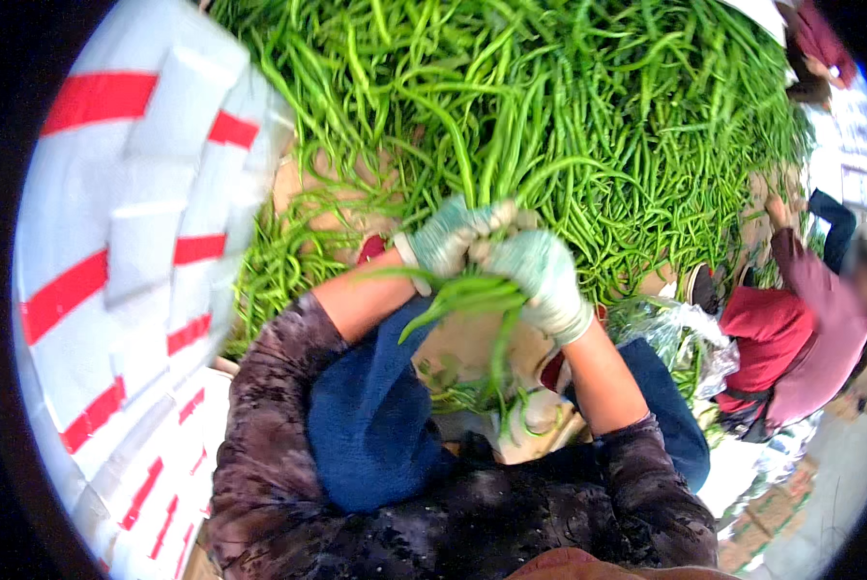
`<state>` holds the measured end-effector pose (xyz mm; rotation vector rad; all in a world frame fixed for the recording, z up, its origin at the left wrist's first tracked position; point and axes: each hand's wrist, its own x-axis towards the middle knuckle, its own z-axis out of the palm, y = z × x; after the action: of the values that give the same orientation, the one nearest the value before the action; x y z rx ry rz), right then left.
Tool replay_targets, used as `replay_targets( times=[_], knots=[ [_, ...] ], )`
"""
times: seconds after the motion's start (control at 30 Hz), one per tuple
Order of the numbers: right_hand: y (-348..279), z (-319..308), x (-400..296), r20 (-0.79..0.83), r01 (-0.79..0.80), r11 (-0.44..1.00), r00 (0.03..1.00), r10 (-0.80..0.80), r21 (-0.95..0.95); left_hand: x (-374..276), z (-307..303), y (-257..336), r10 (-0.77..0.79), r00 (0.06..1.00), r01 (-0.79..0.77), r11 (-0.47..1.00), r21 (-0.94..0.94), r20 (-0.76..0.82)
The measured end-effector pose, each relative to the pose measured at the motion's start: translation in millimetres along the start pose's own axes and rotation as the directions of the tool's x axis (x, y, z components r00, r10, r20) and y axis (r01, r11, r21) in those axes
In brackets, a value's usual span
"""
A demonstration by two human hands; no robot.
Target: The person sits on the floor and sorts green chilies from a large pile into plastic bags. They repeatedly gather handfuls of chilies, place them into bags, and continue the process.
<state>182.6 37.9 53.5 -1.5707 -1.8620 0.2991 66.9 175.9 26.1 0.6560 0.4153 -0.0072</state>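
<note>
Both my hands wear pale green and white knit gloves and meet in front of me, over the near edge of a large heap of long green chili peppers (593, 130). A bunch of green peppers (477, 293) is gripped between them, its tips hanging down and to the left. My left hand (451, 235) is closed around the stem side of peppers that point up towards the heap. My right hand (538, 279) is closed on the hanging bunch. Some motion blur hides the fingertips.
White boxes with red bands (143, 239) are stacked along the left. At the right sits a person in a pink top (818, 341), one hand at the heap. A clear plastic bag with peppers (701, 348) lies between us. Loose peppers (462, 395) lie between my legs.
</note>
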Motion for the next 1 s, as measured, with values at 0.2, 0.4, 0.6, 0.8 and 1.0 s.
replay_targets(
  times=[0.2,0.4,0.6,0.8,1.0],
  knots=[
    [-69.5,-20.3,-63.8,-0.427,-0.407,0.887,0.778,0.461,0.218,-10.7,32.7,-2.9,0.191,0.977,-0.214,0.905,0.367,0.099],
    [-104.2,-42.0,-52.0,-0.424,-0.269,0.491,0.270,0.864,0.829,-7.8,100.3,-17.2,0.124,0.872,-0.488,0.283,0.826,0.473],
    [-149.3,-70.0,-101.5,-0.461,-0.123,0.474,0.120,0.879,0.872,-61.9,216.3,-36.4,-0.171,0.856,-0.462,0.170,0.870,0.488],
    [-227.0,-93.2,-157.8,-0.649,0.064,0.646,0.077,0.757,0.761,-127.9,255.7,-84.4,-0.014,0.730,-0.677,-0.150,0.720,0.683],
    [-359.1,-142.4,-260.4,-0.758,0.034,0.758,0.033,0.651,0.652,-211.7,367.1,-146.1,-0.117,0.561,-0.799,0.181,0.573,0.819]
  ],
)
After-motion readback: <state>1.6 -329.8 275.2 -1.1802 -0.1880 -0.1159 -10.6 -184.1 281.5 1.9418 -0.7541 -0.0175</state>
